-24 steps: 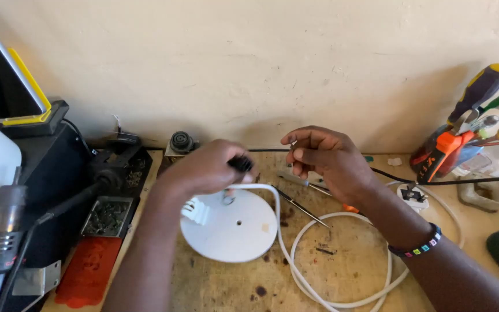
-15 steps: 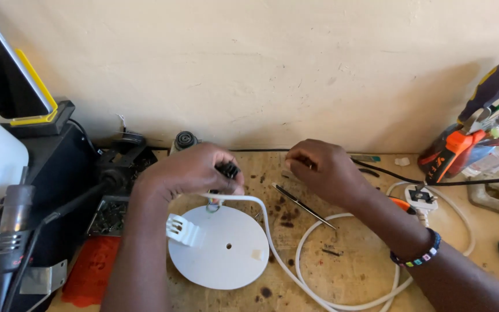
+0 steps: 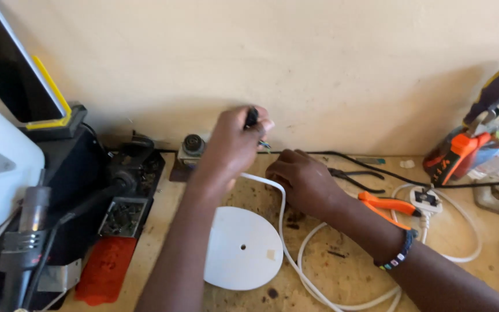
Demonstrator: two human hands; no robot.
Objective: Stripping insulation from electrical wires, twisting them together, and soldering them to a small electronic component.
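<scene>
At the middle of the frame, the left hand is raised near the wall, pinching a small black part. The right hand rests on the bench beside a white cable. A white disc lies below them.

A disc lies near on the counter, with a cable looping to its right. Pliers and a plug lie farther right; a soldering station stands left.

Below the left hand lies a smooth, matt white plastic disc. The cable beside it looks glossy plastic; the table is rough, stained wood.
</scene>
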